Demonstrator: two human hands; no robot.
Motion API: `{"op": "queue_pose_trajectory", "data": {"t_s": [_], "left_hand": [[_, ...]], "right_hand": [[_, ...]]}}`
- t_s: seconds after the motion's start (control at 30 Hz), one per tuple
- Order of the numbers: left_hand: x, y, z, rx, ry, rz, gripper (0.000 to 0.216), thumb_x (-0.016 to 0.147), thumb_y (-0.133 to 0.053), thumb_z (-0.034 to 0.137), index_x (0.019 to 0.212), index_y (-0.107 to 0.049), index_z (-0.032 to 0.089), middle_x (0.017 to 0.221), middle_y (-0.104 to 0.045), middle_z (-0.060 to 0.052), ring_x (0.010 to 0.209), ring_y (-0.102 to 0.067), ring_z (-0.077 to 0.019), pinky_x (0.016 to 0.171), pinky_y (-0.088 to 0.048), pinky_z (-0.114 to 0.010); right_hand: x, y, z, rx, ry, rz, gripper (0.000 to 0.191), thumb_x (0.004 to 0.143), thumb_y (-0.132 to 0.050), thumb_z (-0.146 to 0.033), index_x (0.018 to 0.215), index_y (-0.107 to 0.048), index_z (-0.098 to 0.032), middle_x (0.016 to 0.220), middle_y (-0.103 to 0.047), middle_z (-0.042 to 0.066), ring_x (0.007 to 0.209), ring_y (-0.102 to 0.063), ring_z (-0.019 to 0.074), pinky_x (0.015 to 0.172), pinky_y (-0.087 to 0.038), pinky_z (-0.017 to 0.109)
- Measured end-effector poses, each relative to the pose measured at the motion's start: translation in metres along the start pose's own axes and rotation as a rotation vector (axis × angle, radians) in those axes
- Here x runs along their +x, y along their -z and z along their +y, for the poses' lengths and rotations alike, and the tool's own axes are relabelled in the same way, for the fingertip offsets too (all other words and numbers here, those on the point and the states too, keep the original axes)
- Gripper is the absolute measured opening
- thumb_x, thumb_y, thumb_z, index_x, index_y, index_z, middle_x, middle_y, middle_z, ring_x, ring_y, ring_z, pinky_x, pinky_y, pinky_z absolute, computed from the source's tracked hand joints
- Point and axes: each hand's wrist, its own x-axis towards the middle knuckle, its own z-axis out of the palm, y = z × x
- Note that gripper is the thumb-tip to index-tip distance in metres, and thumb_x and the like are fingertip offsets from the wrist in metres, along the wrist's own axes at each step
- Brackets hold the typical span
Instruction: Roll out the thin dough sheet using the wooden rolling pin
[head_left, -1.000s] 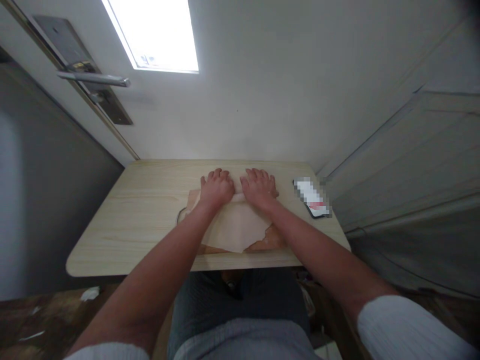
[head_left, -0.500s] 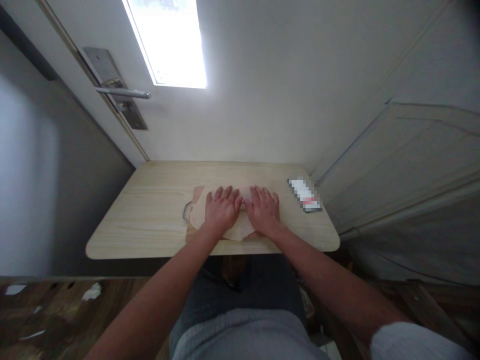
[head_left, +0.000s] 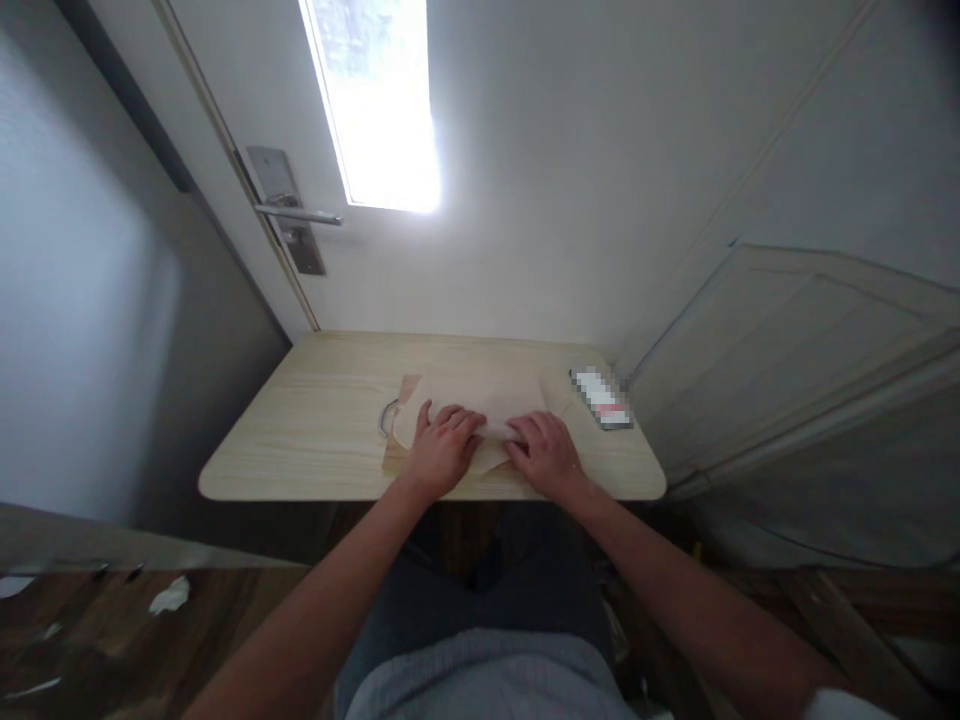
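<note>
Bare-armed to the elbow, a person bends both hands to a pale rod on a worktop, the left hand (head_left: 442, 448) and the right hand (head_left: 547, 450) each closed over it with curled fingers, a short stretch of the pale rod (head_left: 497, 431) showing in the gap between them. The rod lies crosswise on a thin, pale sheet (head_left: 480, 392) that looks like dough, which spreads out flat beyond the fingertips and covers most of a brown wooden board (head_left: 396, 459). The board's bare wood shows at its left corners, and a curved metal loop (head_left: 386, 418) juts from its left edge, just beside the left hand. Beneath it all is the light wood-grain worktop (head_left: 300, 430), its near corners rounded. A phone (head_left: 600, 398), its screen blurred out in blocks, lies slantwise on the worktop near the right end, apart from the right hand. Behind the worktop rises a white door (head_left: 555, 230) with a lever handle (head_left: 300, 214) and a bright glass pane (head_left: 390, 120). The person's gray shirt (head_left: 487, 675) and dark trousers (head_left: 480, 615) fill the foreground, while a crumpled white scrap (head_left: 171, 595) lies on the brown floor (head_left: 112, 635) at lower left.
</note>
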Motion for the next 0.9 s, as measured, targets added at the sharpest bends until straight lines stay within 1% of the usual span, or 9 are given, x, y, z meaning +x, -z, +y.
{"op": "queue_pose_trajectory", "data": {"t_s": [0.07,0.17,0.27,0.33,0.4,0.47,0.57,0.77,0.9], "left_hand": [[0.005,0.014,-0.014,0.027,0.002,-0.002,0.033,0.098,-0.043,0.036,0.125,-0.061,0.033,0.133,-0.065,-0.003,0.131,-0.049,-0.0226,0.121,-0.012,-0.054],[0.008,0.031,-0.042,0.078,0.105,0.050,0.041,0.095,-0.047,0.043,0.134,-0.055,0.031,0.142,-0.058,-0.005,0.136,-0.045,-0.0243,0.120,-0.016,-0.054],[-0.004,0.033,-0.067,0.104,0.252,0.045,0.053,0.095,-0.045,0.049,0.143,-0.046,0.027,0.148,-0.052,-0.008,0.137,-0.044,-0.0253,0.117,-0.027,-0.053],[-0.020,0.027,-0.075,0.102,0.267,-0.031,0.053,0.097,-0.041,0.048,0.145,-0.044,0.027,0.150,-0.049,-0.008,0.140,-0.042,-0.0251,0.116,-0.030,-0.053],[-0.038,0.017,-0.075,0.099,0.247,-0.083,0.052,0.098,-0.036,0.048,0.146,-0.043,0.029,0.155,-0.042,-0.007,0.145,-0.035,-0.0252,0.116,-0.030,-0.055],[-0.052,0.007,-0.068,0.109,0.260,-0.068,0.054,0.100,-0.031,0.048,0.150,-0.038,0.029,0.159,-0.036,-0.007,0.147,-0.032,-0.0253,0.116,-0.030,-0.056],[-0.061,-0.002,-0.053,0.143,0.302,-0.015,0.056,0.100,-0.029,0.047,0.152,-0.035,0.029,0.160,-0.033,-0.007,0.148,-0.030,-0.0256,0.118,-0.026,-0.057],[-0.066,-0.008,-0.031,0.158,0.365,0.047,0.056,0.099,-0.033,0.048,0.151,-0.037,0.028,0.160,-0.032,-0.007,0.149,-0.027,-0.0272,0.119,-0.024,-0.057],[-0.079,-0.006,-0.037,0.124,0.345,0.107,0.050,0.099,-0.037,0.046,0.145,-0.046,0.028,0.155,-0.042,-0.007,0.146,-0.033,-0.0283,0.118,-0.023,-0.060]], "right_hand": [[0.014,0.002,-0.004,-0.002,0.020,-0.039,0.025,0.092,-0.058,-0.037,0.109,-0.067,-0.021,0.105,-0.066,0.009,0.103,-0.055,0.0238,0.092,-0.040,0.036],[0.033,-0.003,-0.015,-0.009,-0.071,-0.058,0.024,0.093,-0.057,-0.039,0.105,-0.067,-0.021,0.106,-0.066,0.008,0.105,-0.054,0.0240,0.089,-0.041,0.035],[0.045,-0.012,-0.023,0.011,-0.184,-0.050,0.024,0.094,-0.055,-0.038,0.107,-0.066,-0.020,0.109,-0.065,0.009,0.107,-0.054,0.0237,0.089,-0.041,0.034],[0.051,-0.018,-0.024,0.013,-0.223,-0.046,0.023,0.094,-0.055,-0.037,0.106,-0.065,-0.020,0.109,-0.066,0.009,0.107,-0.054,0.0243,0.089,-0.041,0.035],[0.056,-0.021,-0.021,0.002,-0.245,-0.039,0.022,0.094,-0.056,-0.037,0.104,-0.066,-0.020,0.107,-0.066,0.009,0.106,-0.055,0.0250,0.088,-0.041,0.035],[0.062,-0.023,-0.016,-0.012,-0.259,-0.022,0.023,0.093,-0.056,-0.038,0.103,-0.067,-0.020,0.107,-0.066,0.009,0.106,-0.054,0.0254,0.088,-0.041,0.036],[0.069,-0.025,-0.008,-0.031,-0.270,-0.015,0.024,0.092,-0.057,-0.039,0.105,-0.067,-0.021,0.107,-0.066,0.009,0.106,-0.055,0.0255,0.087,-0.041,0.036],[0.066,-0.026,-0.006,-0.043,-0.239,-0.056,0.026,0.091,-0.058,-0.040,0.106,-0.069,-0.022,0.109,-0.066,0.009,0.108,-0.055,0.0266,0.089,-0.041,0.037],[0.064,-0.021,-0.008,-0.018,-0.205,-0.083,0.034,0.090,-0.060,-0.045,0.113,-0.068,-0.023,0.117,-0.065,0.009,0.114,-0.053,0.0261,0.097,-0.039,0.038]]}}
